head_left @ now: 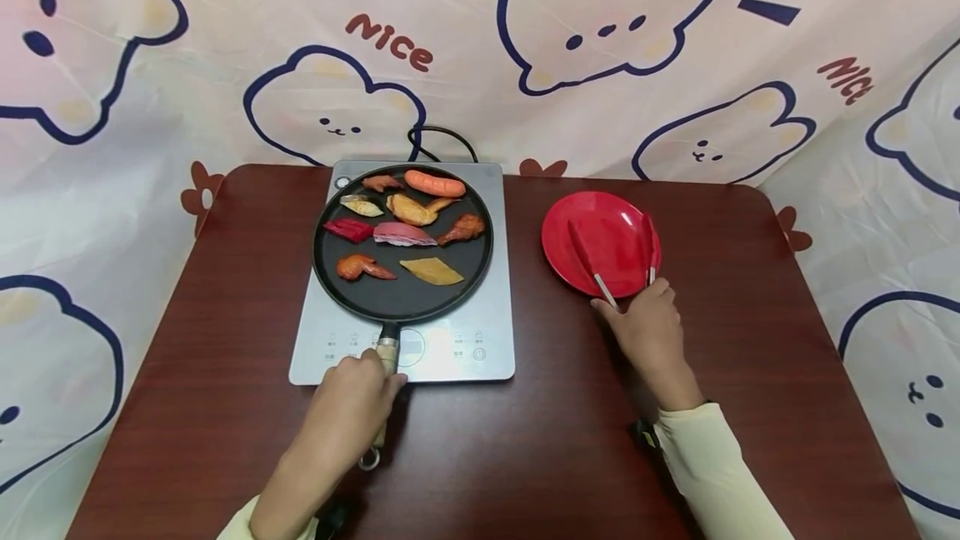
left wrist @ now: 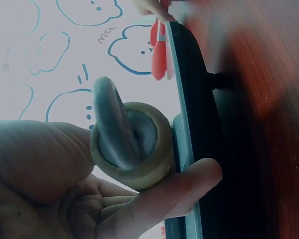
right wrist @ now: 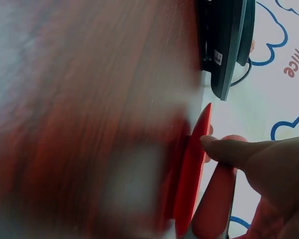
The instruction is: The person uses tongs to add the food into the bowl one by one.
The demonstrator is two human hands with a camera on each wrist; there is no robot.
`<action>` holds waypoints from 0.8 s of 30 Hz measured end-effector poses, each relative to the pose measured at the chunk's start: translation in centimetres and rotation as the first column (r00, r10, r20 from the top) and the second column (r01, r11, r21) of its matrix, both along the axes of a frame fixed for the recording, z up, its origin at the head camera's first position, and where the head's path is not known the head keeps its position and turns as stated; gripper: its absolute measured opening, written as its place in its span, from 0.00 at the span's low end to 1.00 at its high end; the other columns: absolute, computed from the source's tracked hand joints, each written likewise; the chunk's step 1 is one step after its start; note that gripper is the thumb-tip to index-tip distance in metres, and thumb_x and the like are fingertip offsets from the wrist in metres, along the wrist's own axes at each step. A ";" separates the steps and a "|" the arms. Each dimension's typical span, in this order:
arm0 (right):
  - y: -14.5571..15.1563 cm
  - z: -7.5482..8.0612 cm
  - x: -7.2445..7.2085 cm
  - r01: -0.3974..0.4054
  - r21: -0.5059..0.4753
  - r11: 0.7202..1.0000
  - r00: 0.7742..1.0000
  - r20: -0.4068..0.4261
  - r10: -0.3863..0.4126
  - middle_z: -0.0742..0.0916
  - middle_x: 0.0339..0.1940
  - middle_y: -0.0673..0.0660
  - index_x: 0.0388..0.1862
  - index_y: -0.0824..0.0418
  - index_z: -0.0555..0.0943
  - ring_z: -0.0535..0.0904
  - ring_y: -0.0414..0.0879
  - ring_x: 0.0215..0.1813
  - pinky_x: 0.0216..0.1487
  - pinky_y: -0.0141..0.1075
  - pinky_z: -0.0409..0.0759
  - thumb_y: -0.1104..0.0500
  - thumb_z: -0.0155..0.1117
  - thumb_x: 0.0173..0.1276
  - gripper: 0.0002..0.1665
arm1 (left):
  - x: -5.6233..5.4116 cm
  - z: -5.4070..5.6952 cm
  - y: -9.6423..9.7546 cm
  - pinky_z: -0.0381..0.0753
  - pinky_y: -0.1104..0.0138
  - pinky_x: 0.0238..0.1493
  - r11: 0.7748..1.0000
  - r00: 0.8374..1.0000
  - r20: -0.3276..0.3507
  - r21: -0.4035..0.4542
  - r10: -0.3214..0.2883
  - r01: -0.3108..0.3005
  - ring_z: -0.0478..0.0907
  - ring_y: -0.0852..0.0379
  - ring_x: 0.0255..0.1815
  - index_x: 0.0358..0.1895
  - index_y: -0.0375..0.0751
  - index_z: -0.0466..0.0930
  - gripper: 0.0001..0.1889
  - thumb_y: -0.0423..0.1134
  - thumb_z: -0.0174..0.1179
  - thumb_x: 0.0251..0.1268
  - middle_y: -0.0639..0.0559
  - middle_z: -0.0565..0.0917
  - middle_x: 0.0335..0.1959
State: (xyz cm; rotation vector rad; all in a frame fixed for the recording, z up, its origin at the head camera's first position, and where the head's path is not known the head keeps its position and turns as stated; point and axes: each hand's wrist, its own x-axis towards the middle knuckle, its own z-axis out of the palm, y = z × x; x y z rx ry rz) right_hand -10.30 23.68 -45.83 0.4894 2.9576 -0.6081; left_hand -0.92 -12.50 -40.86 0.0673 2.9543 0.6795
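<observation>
My left hand (head_left: 351,407) grips the wooden-toned handle (head_left: 387,350) of a black frying pan (head_left: 384,297). In the left wrist view the handle's round end and its metal hanging ring (left wrist: 112,122) show between thumb and fingers. Over a red plate (head_left: 611,227), my right hand (head_left: 648,338) holds a pair of red-tipped tongs (head_left: 583,248), their two arms spread apart above the dish. The right wrist view shows a red tong end (right wrist: 217,201) by the plate's rim (right wrist: 192,169), with a finger close to or touching that rim; which one I cannot tell.
The pan stands on a silver induction cooker (head_left: 480,340) and bears several food pieces, among them a sausage (head_left: 435,183), a drumstick (head_left: 462,228) and a yellow diamond-shaped slice (head_left: 432,271). A black cable (head_left: 450,133) runs behind. The brown table (head_left: 540,440) meets a printed curtain (head_left: 465,90).
</observation>
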 end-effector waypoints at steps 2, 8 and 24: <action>-0.2 -0.1 -0.1 -0.004 0.035 0.999 1.000 0.008 0.004 0.75 0.44 0.74 0.55 0.78 0.62 0.81 0.71 0.41 0.42 0.58 0.84 0.37 0.73 0.62 0.50 | -0.1 -0.1 0.1 0.80 0.53 0.22 1.000 1.000 0.005 0.002 -0.002 0.002 0.83 0.41 0.20 0.29 0.26 0.78 0.16 0.37 0.73 0.61 0.36 0.81 0.20; -0.8 -0.7 0.0 -0.024 0.133 0.991 1.000 -0.016 0.026 0.74 0.42 0.76 0.52 0.81 0.64 0.79 0.71 0.41 0.40 0.57 0.84 0.37 0.73 0.62 0.51 | -0.1 -0.1 0.3 0.80 0.55 0.21 1.000 1.000 0.001 0.001 -0.008 0.008 0.83 0.42 0.20 0.29 0.26 0.78 0.16 0.37 0.73 0.61 0.36 0.81 0.20; -1.0 -1.5 0.0 -0.038 0.305 0.952 0.999 0.028 0.031 0.75 0.40 0.74 0.49 0.79 0.66 0.73 0.67 0.47 0.37 0.53 0.80 0.26 0.73 0.52 0.58 | -0.3 -0.2 0.2 0.79 0.54 0.22 1.000 1.000 0.023 -0.009 -0.005 0.005 0.83 0.43 0.21 0.31 0.25 0.79 0.16 0.37 0.72 0.61 0.36 0.82 0.21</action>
